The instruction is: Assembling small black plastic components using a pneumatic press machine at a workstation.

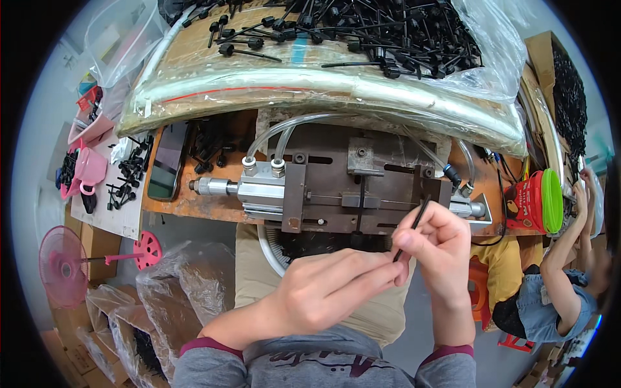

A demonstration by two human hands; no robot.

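Observation:
Between thumb and fingers of my right hand (436,242) a thin black rod (422,213) is pinched, slanting with its upper end to the right. My left hand (336,284) comes in from the lower left, its fingers pressed together at the rod's lower end; the fingertips partly hide that end. Both hands are in front of a dark metal clamping fixture (323,145). Upright across the fixture's middle block (352,200) is another black rod (362,184). A silver air cylinder (262,191) with clear hoses is mounted at the fixture's left.
Many black rods with knobbed heads (388,39) lie on plastic-covered cardboard (213,77) behind the fixture. A phone (167,161) and more black parts sit left. At right stands a red tub with a green rim (552,200); beyond it a co-worker (550,291) sits. A pink fan (65,266) is far left.

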